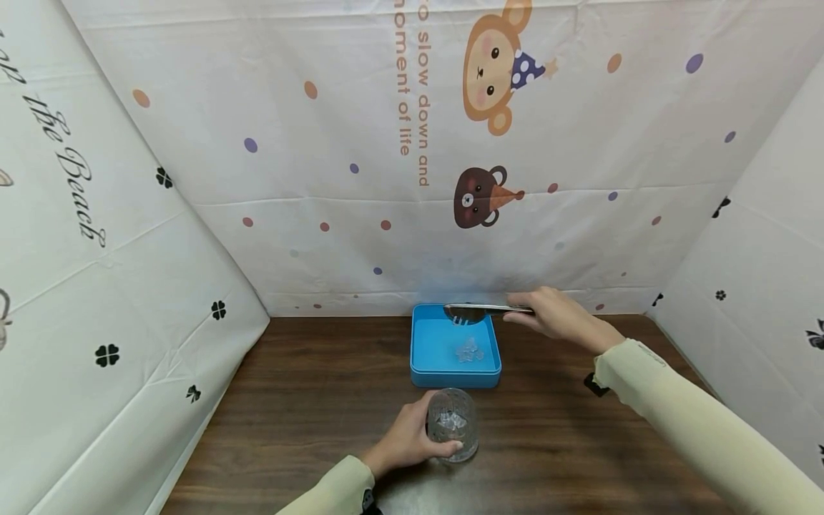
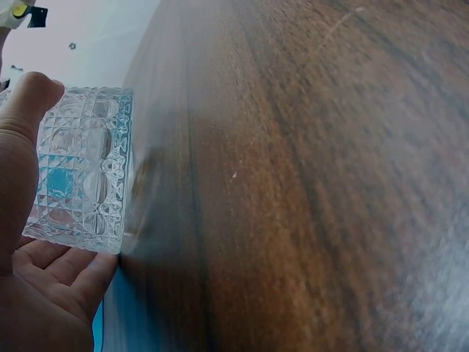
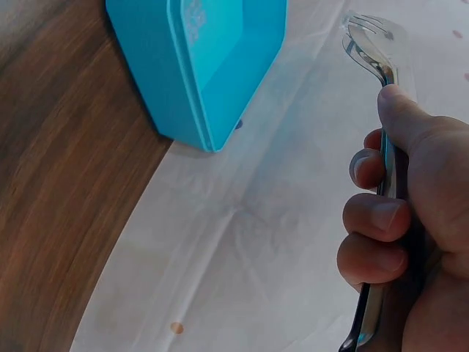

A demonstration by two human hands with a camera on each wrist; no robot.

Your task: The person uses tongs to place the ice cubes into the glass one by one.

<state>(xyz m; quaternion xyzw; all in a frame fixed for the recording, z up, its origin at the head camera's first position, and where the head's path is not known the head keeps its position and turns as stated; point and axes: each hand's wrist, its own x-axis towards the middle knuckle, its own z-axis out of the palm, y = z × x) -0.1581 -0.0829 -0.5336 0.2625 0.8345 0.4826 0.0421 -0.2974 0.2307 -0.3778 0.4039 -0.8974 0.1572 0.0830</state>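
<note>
My left hand [image 1: 407, 435] grips a clear patterned glass [image 1: 455, 423] that stands on the table, thumb on the near side. Some clear pieces show inside it. In the left wrist view the glass's cut pattern [image 2: 84, 169] is plain, with the fingers behind it. My right hand [image 1: 558, 315] holds metal serving tongs [image 1: 475, 310], one end spoon-shaped and the other forked, above the blue box [image 1: 430, 348]. Something clear seems to be at the tongs' tip [image 3: 370, 40], too faint to be sure. Several clear ice-like pieces [image 1: 470, 350] lie in the box.
The brown wooden table [image 1: 309, 422] carries the box near its back edge, just beyond the glass. A printed white cloth [image 1: 360, 214] rises behind, and similar white cloth walls stand at the left [image 1: 148, 300] and right [image 1: 747, 250].
</note>
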